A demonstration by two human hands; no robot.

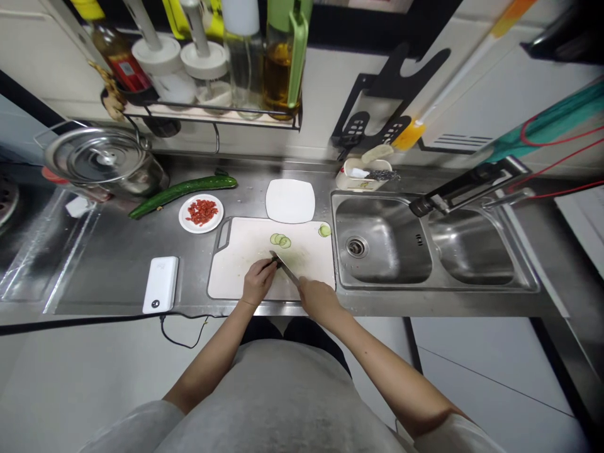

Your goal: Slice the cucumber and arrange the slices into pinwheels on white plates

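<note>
My right hand (317,300) is closed round the handle of a knife (284,268), whose blade slants up and left over the white cutting board (236,277). My left hand (257,282) is curled at the blade's tip; whatever is under its fingers is hidden. A few thin cucumber slices (280,240) lie on the board beyond the blade, and another slice (324,230) sits at the board's far right corner.
A whole cucumber (184,192), a small plate of red pieces (201,213) and an empty white plate (289,201) lie behind the board. A lidded steel pot (101,160) stands at left, a white power bank (161,284) near the edge, a double sink (425,248) at right.
</note>
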